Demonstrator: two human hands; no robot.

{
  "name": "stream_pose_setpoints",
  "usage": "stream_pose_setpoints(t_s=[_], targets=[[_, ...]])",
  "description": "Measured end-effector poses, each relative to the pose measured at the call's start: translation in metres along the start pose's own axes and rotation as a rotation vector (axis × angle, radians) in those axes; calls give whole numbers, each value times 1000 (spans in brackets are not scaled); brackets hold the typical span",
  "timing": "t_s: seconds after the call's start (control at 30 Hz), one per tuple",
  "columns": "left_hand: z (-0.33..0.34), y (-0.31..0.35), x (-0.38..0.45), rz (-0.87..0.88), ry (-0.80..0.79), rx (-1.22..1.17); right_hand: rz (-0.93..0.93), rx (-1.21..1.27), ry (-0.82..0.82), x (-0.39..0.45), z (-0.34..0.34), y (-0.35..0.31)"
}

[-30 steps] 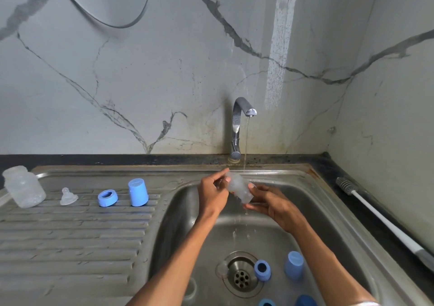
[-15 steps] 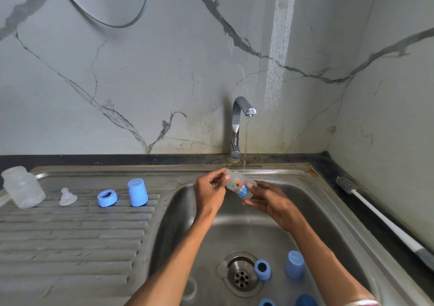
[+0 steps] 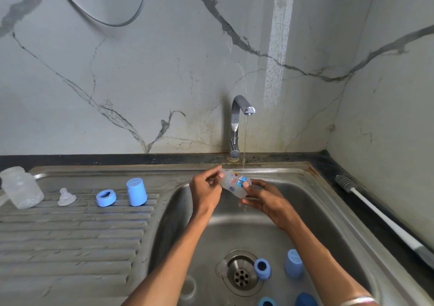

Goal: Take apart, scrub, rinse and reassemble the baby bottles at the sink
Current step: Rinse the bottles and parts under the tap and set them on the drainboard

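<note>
We've got the bottle (image 3: 235,183) tilted under the tap stream (image 3: 244,146) at the sink's back edge (image 3: 270,168), left hand (image 3: 204,191) pinching its neck, right hand (image 3: 265,197) curled round its base (rotate slowly, mouth toward the flow, to flush it fully).

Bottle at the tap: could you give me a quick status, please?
Both hands, left and right, grip the printed bottle. Bottle tilted under the running tap. Nothing in the way.

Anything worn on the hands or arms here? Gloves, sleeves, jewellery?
No gloves and no sleeves in view: both forearms are bare. The left hand wears nothing visible. The right hand arm has a thin metal bangle at the frame's bottom edge.
</note>
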State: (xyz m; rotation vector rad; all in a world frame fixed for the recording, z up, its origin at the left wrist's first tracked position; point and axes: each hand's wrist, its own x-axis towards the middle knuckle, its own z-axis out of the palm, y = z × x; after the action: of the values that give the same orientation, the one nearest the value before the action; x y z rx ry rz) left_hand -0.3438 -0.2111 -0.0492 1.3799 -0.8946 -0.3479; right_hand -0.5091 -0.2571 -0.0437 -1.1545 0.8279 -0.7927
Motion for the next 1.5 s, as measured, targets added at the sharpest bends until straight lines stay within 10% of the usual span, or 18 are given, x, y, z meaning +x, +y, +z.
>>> stream_pose_setpoints(t_s=[0.27,0.87,1.5], targets=[[0,0,0,21,10,52,-23,59,6,1,5,3],[16,10,-34,-705,-371,-318,-334,-350,132,5,8,3],[5,25,-23,-643,-266,-763,-278,-274,137,8,4,5]])
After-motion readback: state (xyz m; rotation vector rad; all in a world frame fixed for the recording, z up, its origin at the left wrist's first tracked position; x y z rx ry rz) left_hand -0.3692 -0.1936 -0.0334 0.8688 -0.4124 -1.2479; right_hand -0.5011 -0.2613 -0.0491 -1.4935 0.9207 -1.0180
